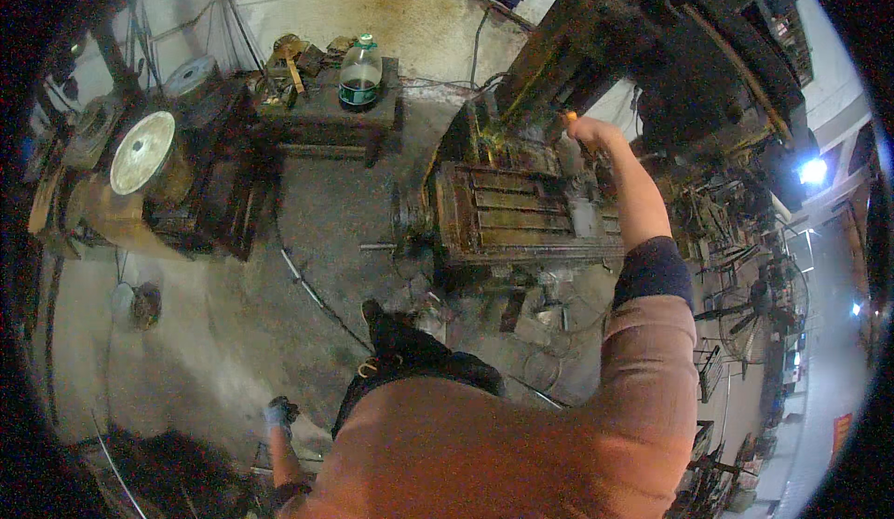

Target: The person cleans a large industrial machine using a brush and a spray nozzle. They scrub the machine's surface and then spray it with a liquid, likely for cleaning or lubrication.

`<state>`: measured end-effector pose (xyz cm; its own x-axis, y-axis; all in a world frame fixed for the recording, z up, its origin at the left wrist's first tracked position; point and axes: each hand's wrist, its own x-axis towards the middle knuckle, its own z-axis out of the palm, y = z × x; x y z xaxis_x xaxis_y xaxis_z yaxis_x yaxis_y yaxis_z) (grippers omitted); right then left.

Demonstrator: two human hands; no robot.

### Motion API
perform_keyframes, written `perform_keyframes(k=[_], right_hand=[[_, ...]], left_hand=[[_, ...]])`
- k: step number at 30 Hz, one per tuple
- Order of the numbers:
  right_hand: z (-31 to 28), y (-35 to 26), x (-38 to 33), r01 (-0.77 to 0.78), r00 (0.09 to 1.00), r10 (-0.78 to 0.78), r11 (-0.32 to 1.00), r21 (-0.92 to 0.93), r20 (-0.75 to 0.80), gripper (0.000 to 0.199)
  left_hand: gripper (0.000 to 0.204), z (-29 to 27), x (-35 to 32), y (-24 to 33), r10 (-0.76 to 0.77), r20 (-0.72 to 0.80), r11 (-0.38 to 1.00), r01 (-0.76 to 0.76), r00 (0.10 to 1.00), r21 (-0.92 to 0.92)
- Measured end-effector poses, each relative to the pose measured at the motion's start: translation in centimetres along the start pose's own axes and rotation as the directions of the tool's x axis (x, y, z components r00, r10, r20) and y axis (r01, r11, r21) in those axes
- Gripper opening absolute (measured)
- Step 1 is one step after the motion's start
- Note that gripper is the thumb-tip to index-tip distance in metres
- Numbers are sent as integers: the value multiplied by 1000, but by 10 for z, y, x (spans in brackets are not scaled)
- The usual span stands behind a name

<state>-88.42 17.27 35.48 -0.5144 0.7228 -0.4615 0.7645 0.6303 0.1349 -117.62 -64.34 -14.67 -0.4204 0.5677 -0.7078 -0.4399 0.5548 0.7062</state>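
Observation:
My right hand (598, 134) is raised over the far part of a machine with a slotted metal table (521, 204). Its fingers are closed on a small orange-ended object (571, 117), whose kind I cannot make out. Just below the hand, a grey metal fixture (584, 204) sits on the slotted table. My left hand (281, 413) hangs low at the left, away from the machine. It looks dark and greyish, perhaps gloved, and its fingers are too dim to read.
A low bench (321, 123) at the back carries a large clear bottle (360, 77) with dark liquid. Round metal discs (142, 153) stand on the left. The machine's dark head (703, 63) overhangs the upper right. A thin hose or rod (312, 291) lies across the floor.

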Motion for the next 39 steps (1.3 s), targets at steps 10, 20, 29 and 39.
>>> perform_keyframes(k=[10, 20, 29, 39], right_hand=[[45, 94, 153, -497, 867, 441, 789, 360, 231, 22], [131, 165, 292, -491, 861, 450, 610, 622, 238, 22], [145, 172, 305, -557, 830, 460, 640, 530, 317, 22], [147, 189, 303, -582, 813, 489, 683, 442, 316, 22]], left_hand=[[12, -5, 74, 41, -131, -22, 453, 80, 991, 888], [21, -2, 185, 273, 334, 73, 257, -166, 940, 952], [25, -1, 257, 290, 81, 12, 916, -79, 997, 394], [13, 43, 239, 355, -151, -154, 985, 135, 976, -108]])
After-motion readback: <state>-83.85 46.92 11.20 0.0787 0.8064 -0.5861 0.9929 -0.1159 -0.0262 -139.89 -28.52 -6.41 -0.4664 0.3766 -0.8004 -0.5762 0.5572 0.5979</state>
